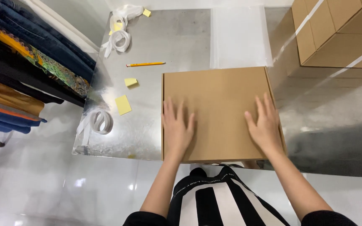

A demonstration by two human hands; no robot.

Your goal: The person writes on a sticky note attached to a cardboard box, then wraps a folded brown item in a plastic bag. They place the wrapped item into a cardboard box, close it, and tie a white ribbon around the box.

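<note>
Your left hand (177,127), right hand (266,124): flat, fingers spread, grasping nothing, pressing box (221,104) lid. Pencil (146,64) far left.

A clothing shop's packing room is showing here: a metal worktable (156,37) is standing in the middle, folded garments (26,62) are lying stacked to its left, sealed cardboard cartons (340,33) are piling up at its far right corner, and tape rolls (120,39) are sitting on its left side
</note>
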